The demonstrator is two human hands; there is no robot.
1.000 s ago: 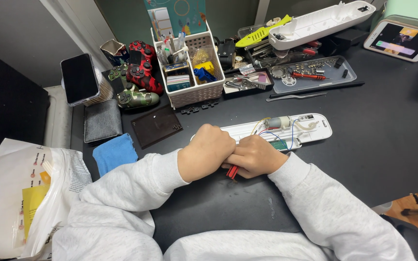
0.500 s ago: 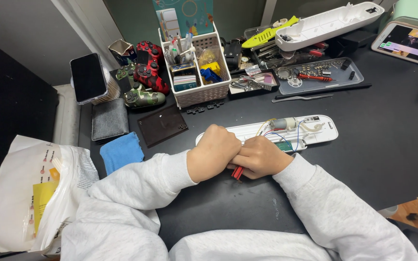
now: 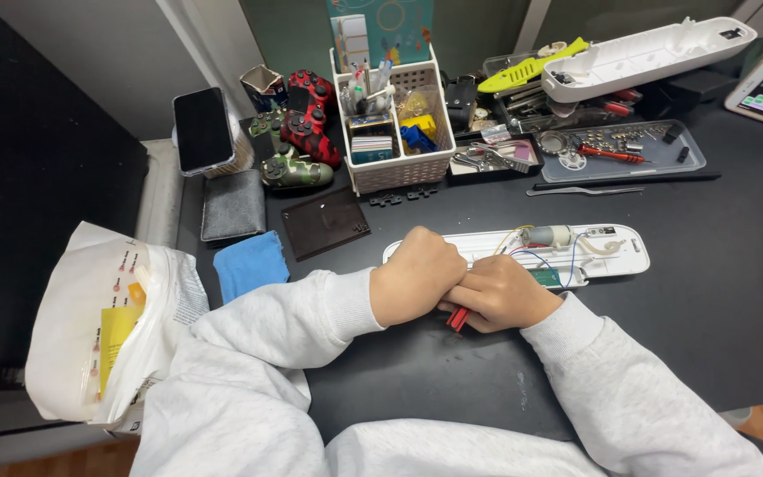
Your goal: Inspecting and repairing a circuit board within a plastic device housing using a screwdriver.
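Left hand (image 3: pixel 417 276): clenched into a fist, knuckles up, pressed against the right hand; anything inside hidden.
Right hand (image 3: pixel 503 293): fingers curled around a red tool (image 3: pixel 457 318), only the red end showing below the palm.
Red tool: slim, stiff, likely light; end pointing toward the body and slightly left; working tip hidden under the hands, so full long axis cannot be told.
White shell (image 3: pixel 615 254): open half-casing lying flat on the counter (image 3: pixel 717 300), just beyond both hands, its near edge touching or under them.
Shell axis: long axis running left to right, rounded end to the right, open side up.
Inside the shell: small grey motor (image 3: pixel 547 235), thin blue and yellow wires (image 3: pixel 523 254), green board (image 3: pixel 544 277) beside the right hand.
Handling, as a judgement: thin plastic, light, apt to slide on the smooth counter; wires and board fragile.
Hold: best by the bare long rims or the rounded end, away from the wiring.
Around: white basket (image 3: pixel 399 168) behind, blue cloth (image 3: pixel 251 263) to the left, clear tray (image 3: pixel 664 161) to the right rear.
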